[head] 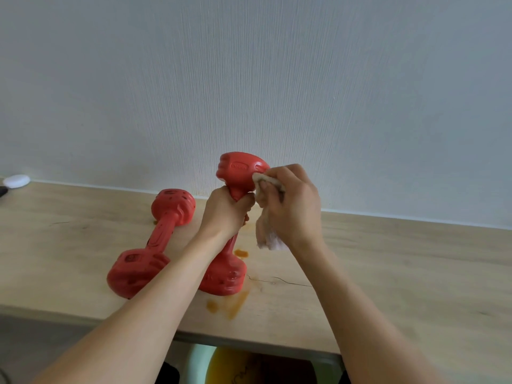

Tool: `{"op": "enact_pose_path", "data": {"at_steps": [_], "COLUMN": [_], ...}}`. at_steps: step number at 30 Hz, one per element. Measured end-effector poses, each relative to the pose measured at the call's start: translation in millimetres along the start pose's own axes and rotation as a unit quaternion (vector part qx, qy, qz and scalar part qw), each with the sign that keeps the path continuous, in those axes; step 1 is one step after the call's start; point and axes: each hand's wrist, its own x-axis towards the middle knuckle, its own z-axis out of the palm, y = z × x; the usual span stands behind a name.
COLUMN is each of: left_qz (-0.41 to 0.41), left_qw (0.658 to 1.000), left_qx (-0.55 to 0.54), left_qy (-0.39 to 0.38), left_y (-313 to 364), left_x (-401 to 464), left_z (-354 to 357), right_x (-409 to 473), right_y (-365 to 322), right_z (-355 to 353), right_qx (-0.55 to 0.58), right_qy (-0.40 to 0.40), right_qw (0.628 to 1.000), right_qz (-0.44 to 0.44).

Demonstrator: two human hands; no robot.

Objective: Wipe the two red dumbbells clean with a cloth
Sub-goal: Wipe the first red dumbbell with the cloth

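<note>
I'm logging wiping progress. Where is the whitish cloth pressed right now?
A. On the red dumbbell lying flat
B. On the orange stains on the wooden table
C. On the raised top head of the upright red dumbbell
C: the right hand presses the whitish cloth against the top head of the upright red dumbbell, whose handle the left hand grips.

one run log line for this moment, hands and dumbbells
left hand: grips upright dumbbell handle | right hand: presses cloth on its top head | second dumbbell: lying on table | orange stains: on table
</note>
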Motion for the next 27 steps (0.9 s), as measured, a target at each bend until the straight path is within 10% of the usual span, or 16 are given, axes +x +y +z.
{"op": "enact_pose_path", "data": {"at_steps": [27], "left_qz": [-0.003], "left_qw": [0.999], "left_qx": [-0.022], "left_qy": [-0.044], "left_y": [2.9], "left_x": [-5.2], "left_z": [-1.3], "right_x": [8.2], "right_y": [13.8], "right_z": [-1.5], "right_qx": [0.095], "right_qy": [0.024], "right_qw": [0.993], "right_qz": [0.061]}}
